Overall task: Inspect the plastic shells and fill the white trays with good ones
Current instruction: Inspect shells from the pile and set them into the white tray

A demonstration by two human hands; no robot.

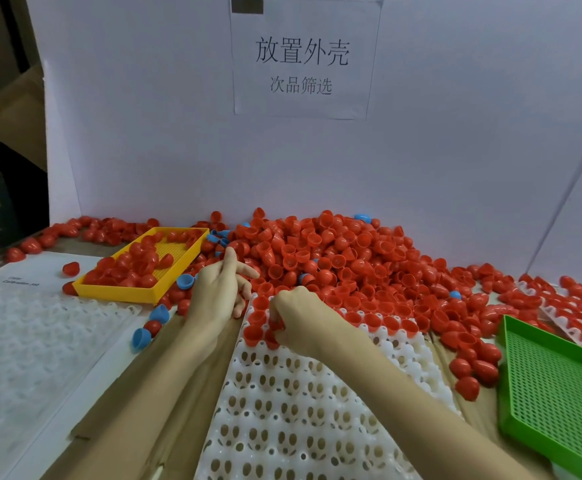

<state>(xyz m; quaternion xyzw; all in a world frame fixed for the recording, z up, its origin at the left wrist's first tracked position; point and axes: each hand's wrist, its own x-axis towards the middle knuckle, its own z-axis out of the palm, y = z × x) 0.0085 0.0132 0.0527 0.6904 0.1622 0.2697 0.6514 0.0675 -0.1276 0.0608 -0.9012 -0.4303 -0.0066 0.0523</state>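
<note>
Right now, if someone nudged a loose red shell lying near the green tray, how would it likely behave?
The red shell looks rounded and smooth, so it would probably roll. It seems thin hollow plastic, likely very light. The green tray wall beside it might stop it.

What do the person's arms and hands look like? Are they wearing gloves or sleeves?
No gloves and no sleeves show. Both forearms are bare all the way to the bottom edge of the picture. The left hand and the right hand are bare too, with no rings, watch or bracelets visible from this side. Nothing is written or marked on them.
</note>
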